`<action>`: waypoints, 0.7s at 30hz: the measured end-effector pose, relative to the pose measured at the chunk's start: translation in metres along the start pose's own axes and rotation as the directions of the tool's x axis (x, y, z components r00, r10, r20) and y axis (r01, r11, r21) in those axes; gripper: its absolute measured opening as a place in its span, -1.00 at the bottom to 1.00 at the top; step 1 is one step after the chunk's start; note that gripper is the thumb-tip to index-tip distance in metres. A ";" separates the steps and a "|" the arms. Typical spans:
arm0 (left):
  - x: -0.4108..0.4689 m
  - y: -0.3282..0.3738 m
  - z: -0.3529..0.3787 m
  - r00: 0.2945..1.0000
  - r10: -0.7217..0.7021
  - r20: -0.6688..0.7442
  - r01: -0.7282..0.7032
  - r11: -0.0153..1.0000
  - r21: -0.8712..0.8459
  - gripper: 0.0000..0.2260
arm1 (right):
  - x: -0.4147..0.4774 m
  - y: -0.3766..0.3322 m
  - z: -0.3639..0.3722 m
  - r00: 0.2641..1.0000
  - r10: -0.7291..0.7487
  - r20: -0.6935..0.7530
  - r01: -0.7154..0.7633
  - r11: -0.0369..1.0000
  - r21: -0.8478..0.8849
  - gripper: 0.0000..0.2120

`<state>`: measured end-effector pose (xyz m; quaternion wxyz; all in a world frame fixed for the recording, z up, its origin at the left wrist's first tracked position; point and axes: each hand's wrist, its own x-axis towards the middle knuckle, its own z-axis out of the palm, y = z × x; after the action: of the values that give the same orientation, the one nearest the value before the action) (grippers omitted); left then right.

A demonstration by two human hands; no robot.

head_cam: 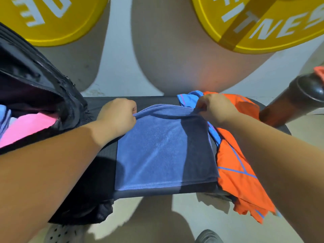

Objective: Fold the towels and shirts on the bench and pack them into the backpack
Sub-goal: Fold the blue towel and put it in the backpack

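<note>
A blue towel (163,151) lies spread across the black bench (105,160), its far edge lifted. My left hand (117,114) grips the far left corner of the towel. At the far right corner my right hand (213,107) pinches the same edge. An orange shirt (235,163) with blue trim lies crumpled on the bench just right of the towel and hangs over the near edge. The black backpack (43,88) stands open at the left, with pink cloth (28,127) and a bit of light blue cloth inside.
Two yellow weight plates (263,23) lean at the back, on the left and right. A dark round bar end (305,95) sticks in from the right near the bench. Grey floor and my shoes (208,236) show below the bench.
</note>
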<state>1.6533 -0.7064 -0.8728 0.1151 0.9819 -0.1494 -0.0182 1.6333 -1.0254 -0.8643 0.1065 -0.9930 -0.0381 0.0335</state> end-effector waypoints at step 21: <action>-0.184 -0.002 0.028 0.973 0.102 0.208 -0.160 0.946 0.283 -0.79 | -0.184 -0.042 0.029 0.966 0.228 0.122 -0.194 0.951 -0.240 -0.77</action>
<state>1.4763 -0.6555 -0.8999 -0.0481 0.9695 -0.2259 -0.0818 1.4452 -0.9933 -0.8732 -0.0143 -0.9918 0.0570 0.1139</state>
